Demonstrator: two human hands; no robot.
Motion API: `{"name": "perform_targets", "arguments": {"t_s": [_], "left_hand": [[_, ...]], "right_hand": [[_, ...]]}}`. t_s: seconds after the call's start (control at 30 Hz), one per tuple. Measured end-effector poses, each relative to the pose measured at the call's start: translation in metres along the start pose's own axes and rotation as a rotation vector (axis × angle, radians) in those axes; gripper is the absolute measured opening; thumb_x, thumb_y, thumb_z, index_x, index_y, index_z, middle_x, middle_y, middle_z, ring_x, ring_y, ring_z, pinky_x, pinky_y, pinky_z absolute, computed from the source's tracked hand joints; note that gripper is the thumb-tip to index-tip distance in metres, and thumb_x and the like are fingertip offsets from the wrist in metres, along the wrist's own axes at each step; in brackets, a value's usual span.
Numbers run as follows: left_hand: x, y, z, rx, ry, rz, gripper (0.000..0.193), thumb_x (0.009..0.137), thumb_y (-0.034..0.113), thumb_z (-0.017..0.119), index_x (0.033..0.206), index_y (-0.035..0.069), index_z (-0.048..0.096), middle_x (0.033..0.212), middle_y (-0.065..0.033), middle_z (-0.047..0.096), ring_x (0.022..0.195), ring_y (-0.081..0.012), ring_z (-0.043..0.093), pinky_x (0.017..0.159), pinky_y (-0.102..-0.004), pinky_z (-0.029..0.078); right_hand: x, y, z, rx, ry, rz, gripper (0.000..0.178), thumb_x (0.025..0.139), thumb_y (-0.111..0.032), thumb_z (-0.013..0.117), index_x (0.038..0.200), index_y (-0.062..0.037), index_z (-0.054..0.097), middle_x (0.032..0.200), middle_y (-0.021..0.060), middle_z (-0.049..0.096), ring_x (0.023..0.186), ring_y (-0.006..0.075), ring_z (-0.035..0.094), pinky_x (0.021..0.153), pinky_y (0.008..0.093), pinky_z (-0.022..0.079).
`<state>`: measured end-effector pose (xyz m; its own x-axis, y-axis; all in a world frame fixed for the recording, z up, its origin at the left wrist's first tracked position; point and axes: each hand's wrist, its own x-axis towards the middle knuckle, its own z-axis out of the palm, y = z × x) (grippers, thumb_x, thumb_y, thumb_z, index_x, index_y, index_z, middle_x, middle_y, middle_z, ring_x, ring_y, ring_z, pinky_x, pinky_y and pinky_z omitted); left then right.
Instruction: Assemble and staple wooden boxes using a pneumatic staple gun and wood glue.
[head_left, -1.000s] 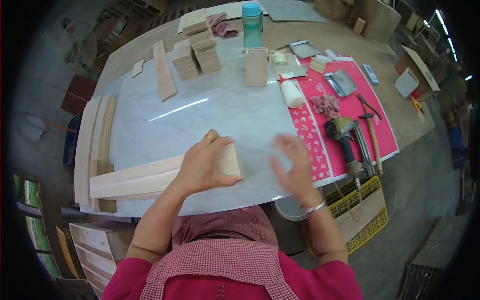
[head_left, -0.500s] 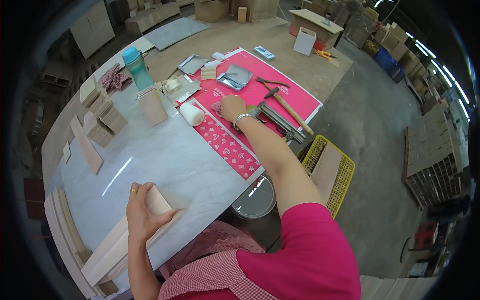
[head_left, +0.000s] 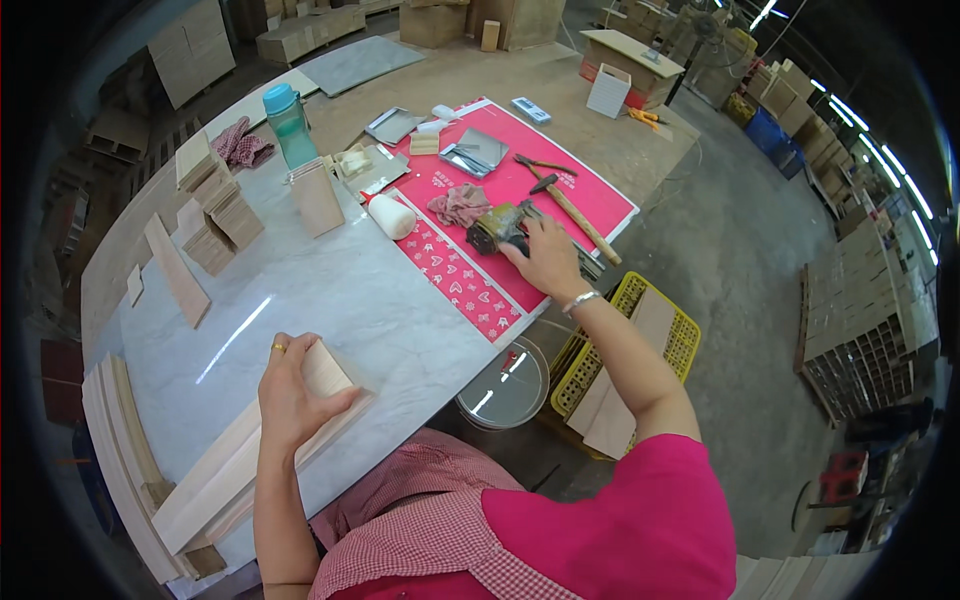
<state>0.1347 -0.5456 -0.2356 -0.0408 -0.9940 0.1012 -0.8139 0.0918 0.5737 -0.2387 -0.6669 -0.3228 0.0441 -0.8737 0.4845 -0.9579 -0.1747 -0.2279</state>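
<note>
My left hand (head_left: 292,395) is closed round the end of a long pale wooden board assembly (head_left: 215,480), which lies at an angle on the marbled tabletop, with the thumb along its near edge. Over the pink mat, my right hand (head_left: 545,255) is wrapped on a nail gun (head_left: 497,228), whose dark rounded end points left; the palm hides part of its handle. Just beyond the tool lies a crumpled pink cloth (head_left: 460,205). A white glue bottle (head_left: 392,217) with a red tip rests left of the cloth.
A hammer (head_left: 580,220) and pincers (head_left: 545,164) lie on the mat near a metal tray (head_left: 470,152). Stacked wood blocks (head_left: 215,210) and a blue bottle (head_left: 290,125) stand at left. Below the table's right edge are a yellow crate (head_left: 685,340) and a round lidded bucket (head_left: 505,385).
My right hand has left the pink cloth, moved right and nearer, and taken hold of the nail gun. The left hand keeps its grip on the boards.
</note>
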Motion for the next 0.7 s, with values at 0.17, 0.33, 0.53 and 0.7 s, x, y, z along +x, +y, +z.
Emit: {"name": "perform_targets", "arguments": {"t_s": [0.17,0.33,0.53,0.7], "left_hand": [[0.002,-0.002,0.001,0.012,0.018,0.045,0.071,0.050,0.027,0.084,0.110,0.000,0.058,0.101,-0.0152,0.053,0.091,-0.0324,0.058,0.081,-0.0392,0.049],[0.004,-0.005,0.004,0.034,0.038,0.105,0.071,0.052,0.030,0.084,0.111,0.000,0.059,0.102,-0.0160,0.055,0.093,-0.0332,0.058,0.083,-0.0396,0.049],[0.003,-0.004,0.002,0.051,0.022,0.116,0.071,0.055,0.035,0.083,0.112,0.000,0.059,0.105,-0.0165,0.056,0.097,-0.0341,0.059,0.085,-0.0402,0.049],[-0.001,-0.010,0.001,0.106,-0.015,0.113,0.075,0.058,0.042,0.083,0.115,0.001,0.059,0.110,-0.0162,0.056,0.101,-0.0337,0.059,0.085,-0.0410,0.050]], "right_hand": [[-0.028,0.021,-0.005,-0.090,-0.254,0.025,0.053,0.076,-0.033,0.075,0.112,-0.0013,0.052,0.099,0.0189,0.061,0.091,0.0368,0.062,0.079,0.0445,0.051],[-0.004,0.026,0.018,-0.036,-0.320,0.109,0.055,0.073,-0.024,0.074,0.114,0.0023,0.049,0.098,0.0219,0.064,0.092,0.0382,0.065,0.080,0.0453,0.053],[0.016,0.021,0.018,-0.057,-0.486,0.292,0.048,0.070,-0.019,0.069,0.110,0.0042,0.057,0.101,0.0287,0.066,0.097,0.0386,0.066,0.083,0.0439,0.054],[0.032,-0.016,-0.045,-0.135,-0.588,0.230,0.041,0.070,-0.022,0.069,0.103,0.0033,0.065,0.103,0.0293,0.065,0.098,0.0376,0.066,0.083,0.0431,0.054]]}}
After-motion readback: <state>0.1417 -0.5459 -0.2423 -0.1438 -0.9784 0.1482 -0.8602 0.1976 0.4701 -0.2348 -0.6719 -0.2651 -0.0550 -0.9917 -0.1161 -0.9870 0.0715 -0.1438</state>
